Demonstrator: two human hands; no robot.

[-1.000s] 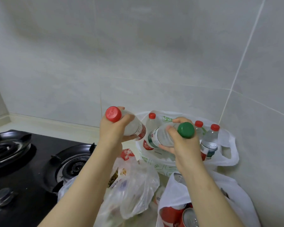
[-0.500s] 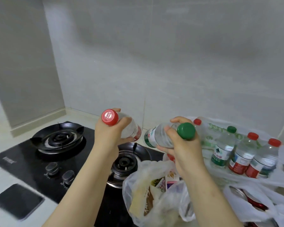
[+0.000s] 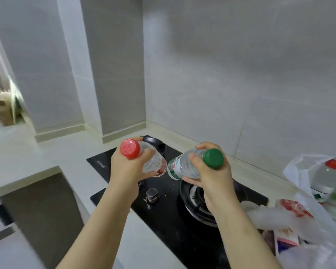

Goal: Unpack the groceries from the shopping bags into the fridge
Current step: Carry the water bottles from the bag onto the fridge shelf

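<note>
Stove [image 3: 159,216] swung beneath — left grip [image 3: 126,171], raised, clasps red-capped bottle [image 3: 155,164] | right grip [image 3: 211,183], raised, clasps green-capped bottle [image 3: 179,167]

Colours on my feed: the left bottle [image 3: 155,164] is clear with a red cap and a red label band, and the right bottle [image 3: 180,167] is clear with a green cap and a green-and-white label. The hob [image 3: 163,216] is glossy black, the counter [image 3: 27,158] off-white, the wall tiles [image 3: 241,74] plain pale grey. Far right, a see-through whitish bag [image 3: 301,171] holds another clear bottle [image 3: 326,179] with a red cap.
</note>
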